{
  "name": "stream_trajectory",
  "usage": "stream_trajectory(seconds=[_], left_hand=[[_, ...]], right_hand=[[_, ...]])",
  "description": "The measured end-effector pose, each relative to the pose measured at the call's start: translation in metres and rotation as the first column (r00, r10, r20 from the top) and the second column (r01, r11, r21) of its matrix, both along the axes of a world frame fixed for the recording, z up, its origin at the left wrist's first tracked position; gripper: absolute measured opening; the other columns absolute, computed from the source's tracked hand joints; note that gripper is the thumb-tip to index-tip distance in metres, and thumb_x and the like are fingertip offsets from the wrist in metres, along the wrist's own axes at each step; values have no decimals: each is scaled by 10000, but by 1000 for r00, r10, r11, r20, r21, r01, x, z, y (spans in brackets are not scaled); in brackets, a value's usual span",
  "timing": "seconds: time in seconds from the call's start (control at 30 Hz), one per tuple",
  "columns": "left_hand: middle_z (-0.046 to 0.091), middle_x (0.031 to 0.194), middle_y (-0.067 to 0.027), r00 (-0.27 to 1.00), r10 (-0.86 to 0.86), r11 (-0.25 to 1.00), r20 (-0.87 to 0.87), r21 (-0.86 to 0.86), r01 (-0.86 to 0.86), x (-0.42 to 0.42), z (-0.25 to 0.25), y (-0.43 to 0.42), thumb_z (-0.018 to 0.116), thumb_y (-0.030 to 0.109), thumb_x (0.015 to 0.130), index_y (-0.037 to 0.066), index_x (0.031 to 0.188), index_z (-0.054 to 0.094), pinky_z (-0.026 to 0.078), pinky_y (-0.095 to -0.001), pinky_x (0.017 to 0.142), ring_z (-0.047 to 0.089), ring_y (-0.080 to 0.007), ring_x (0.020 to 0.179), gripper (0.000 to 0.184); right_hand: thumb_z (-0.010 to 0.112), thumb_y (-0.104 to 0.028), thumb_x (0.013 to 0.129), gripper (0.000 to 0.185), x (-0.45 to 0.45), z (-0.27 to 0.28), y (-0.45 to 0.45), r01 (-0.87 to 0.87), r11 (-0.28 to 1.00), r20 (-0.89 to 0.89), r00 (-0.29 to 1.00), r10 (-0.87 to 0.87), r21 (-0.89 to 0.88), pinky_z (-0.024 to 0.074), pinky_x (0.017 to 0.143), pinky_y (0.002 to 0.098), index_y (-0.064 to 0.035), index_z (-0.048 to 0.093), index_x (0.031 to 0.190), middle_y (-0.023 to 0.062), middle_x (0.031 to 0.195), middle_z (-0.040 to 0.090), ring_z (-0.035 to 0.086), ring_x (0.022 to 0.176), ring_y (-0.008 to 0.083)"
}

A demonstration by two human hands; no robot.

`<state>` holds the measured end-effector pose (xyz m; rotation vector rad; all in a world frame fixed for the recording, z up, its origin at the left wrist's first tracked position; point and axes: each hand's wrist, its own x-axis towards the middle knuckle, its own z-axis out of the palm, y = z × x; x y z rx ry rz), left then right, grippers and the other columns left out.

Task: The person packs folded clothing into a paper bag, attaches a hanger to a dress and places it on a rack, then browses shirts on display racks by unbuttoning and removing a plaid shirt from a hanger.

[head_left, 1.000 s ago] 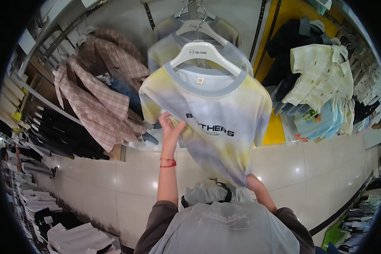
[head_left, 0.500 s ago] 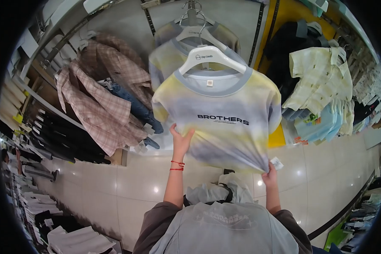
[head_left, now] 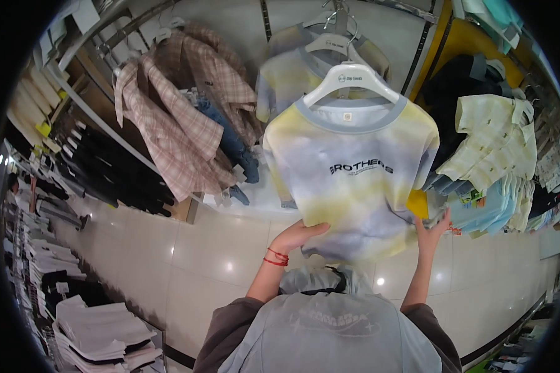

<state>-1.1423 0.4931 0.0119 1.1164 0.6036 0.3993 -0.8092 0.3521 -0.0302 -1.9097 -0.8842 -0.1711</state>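
A tie-dye T-shirt in yellow, lilac and white, with dark "BROTHERS" lettering and a grey collar, hangs on a white hanger. My left hand grips its lower left edge, thumb on the front and the other fingers hidden behind the cloth. Beside the shirt's lower right edge, my right hand has its fingers spread; whether it touches the cloth is unclear. A similar tie-dye shirt hangs right behind.
Pink plaid shirts and jeans hang to the left. At right are a pale yellow checked top and light blue garments. Folded white clothes lie lower left, above the tiled floor. A person stands far left.
My right hand has let go of the shirt's lower right corner and moved up. My left hand has shifted lower along the left edge. The view has turned, moving the racks rightward.
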Motion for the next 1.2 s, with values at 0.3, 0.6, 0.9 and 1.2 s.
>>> stream_trajectory(seconds=[0.3,0.6,0.9,1.2], left_hand=[[500,1200,-46,996,-42,999,85,-30,45,23,7,-28,605,108,804,21,1259,434,367,-273,924,466,-135,1084,494],[520,1164,-33,992,-33,990,123,-130,50,5,33,-27,633,79,774,9,1210,480,363,-267,913,461,-133,1068,468],[540,1165,-98,975,85,990,204,-132,-59,-13,20,-6,661,39,713,-24,1199,486,382,-288,905,503,-188,1062,521],[476,1245,-89,952,304,946,-21,-116,-304,-4,-2,-5,588,185,840,-22,1247,435,325,-282,965,432,-171,1138,481]], right_hand=[[596,-194,774,636,-172,119,82,-820,548,88,541,836,-166,128,1062,435,-80,325,1338,163,1423,215,197,1307,348],[478,-344,857,507,-126,73,137,-633,738,189,715,673,-233,75,1039,531,-157,387,1320,148,1429,206,165,1311,369],[505,-357,868,625,-8,-3,174,-334,917,41,936,350,-218,208,1030,423,-44,273,1357,202,1419,181,212,1289,356],[569,-282,854,469,-16,-26,152,-733,679,-646,534,546,-33,392,847,280,57,482,1166,92,1006,603,534,938,155]])
